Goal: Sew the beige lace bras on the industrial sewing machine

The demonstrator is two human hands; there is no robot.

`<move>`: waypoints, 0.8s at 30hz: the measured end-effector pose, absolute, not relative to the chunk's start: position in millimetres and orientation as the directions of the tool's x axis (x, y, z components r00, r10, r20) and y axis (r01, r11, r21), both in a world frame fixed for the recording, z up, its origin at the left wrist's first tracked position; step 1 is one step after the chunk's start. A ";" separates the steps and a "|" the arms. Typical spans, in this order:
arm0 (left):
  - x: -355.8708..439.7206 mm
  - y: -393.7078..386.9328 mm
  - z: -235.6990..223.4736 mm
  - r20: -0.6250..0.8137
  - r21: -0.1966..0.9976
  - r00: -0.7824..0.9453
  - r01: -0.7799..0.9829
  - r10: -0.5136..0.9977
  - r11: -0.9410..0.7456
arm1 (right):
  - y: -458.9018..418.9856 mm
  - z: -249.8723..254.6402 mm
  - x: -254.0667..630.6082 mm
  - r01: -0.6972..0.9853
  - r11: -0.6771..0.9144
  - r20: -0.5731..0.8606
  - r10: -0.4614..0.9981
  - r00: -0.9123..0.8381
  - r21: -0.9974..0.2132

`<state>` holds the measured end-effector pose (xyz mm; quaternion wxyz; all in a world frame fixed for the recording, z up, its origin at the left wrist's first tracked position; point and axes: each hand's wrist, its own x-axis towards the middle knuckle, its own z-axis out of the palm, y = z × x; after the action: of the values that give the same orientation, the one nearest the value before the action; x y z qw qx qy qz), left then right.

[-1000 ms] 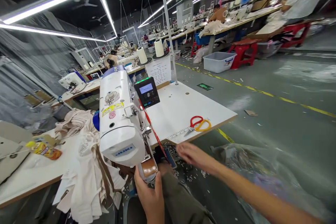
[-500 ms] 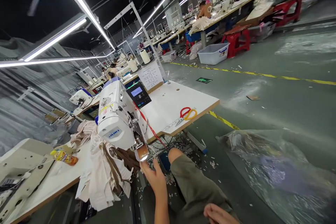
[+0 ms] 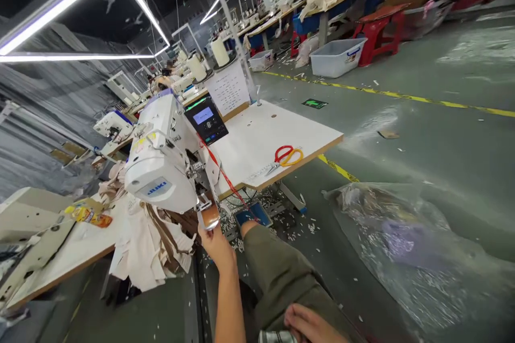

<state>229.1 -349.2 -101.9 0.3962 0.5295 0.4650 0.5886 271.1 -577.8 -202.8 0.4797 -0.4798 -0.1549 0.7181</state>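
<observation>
A white JUKI sewing machine (image 3: pixel 155 171) stands at the left, with a shiny brown-tinted plate (image 3: pixel 210 217) at its needle end. My left hand (image 3: pixel 219 249) reaches up to the lower edge of this plate. Its fingers are bent there and their tips are partly hidden, so what they hold cannot be made out. Beside it, cream cloth pieces (image 3: pixel 140 252) with brown strips hang off the table. My right hand (image 3: pixel 309 324) rests low over my lap, fingers curled together, next to a bit of striped cloth (image 3: pixel 277 337). Anything inside that hand is hidden.
Scissors (image 3: pixel 287 156) with red and yellow handles lie on the white tabletop (image 3: pixel 257 142). A control panel (image 3: pixel 206 119) and thread cones (image 3: pixel 219 52) stand behind. A yellow pouch (image 3: pixel 89 213) lies at left. Clear plastic bags (image 3: pixel 402 252) cover floor at right, near scattered scraps.
The view has shifted, bringing the machine lower left and larger. My left hand stays by the plate, its fingers now closer together. More of my right hand shows, with striped cloth beside it.
</observation>
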 end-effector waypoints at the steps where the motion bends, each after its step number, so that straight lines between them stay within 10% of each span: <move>1: 226.1 -350.9 -102.3 0.273 0.962 -0.128 0.060 0.954 -0.267 | -574.1 -199.7 272.5 -0.536 -0.501 -0.561 0.825 -0.060 -0.679; 11: 130.3 -459.5 -117.9 0.333 0.858 0.321 0.288 0.886 -0.427 | -515.3 -148.2 286.7 -0.603 -0.362 -0.397 0.914 -0.080 -0.711; 24: 104.0 -463.6 -132.4 0.334 0.765 0.365 0.433 0.869 -0.477 | -485.6 -131.3 252.5 -0.502 -0.335 -0.328 0.939 -0.105 -0.798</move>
<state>104.0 -463.6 -132.4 0.2907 0.7734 0.4209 0.3744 252.5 -485.6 -131.3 0.5164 -0.4255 -0.2569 0.6973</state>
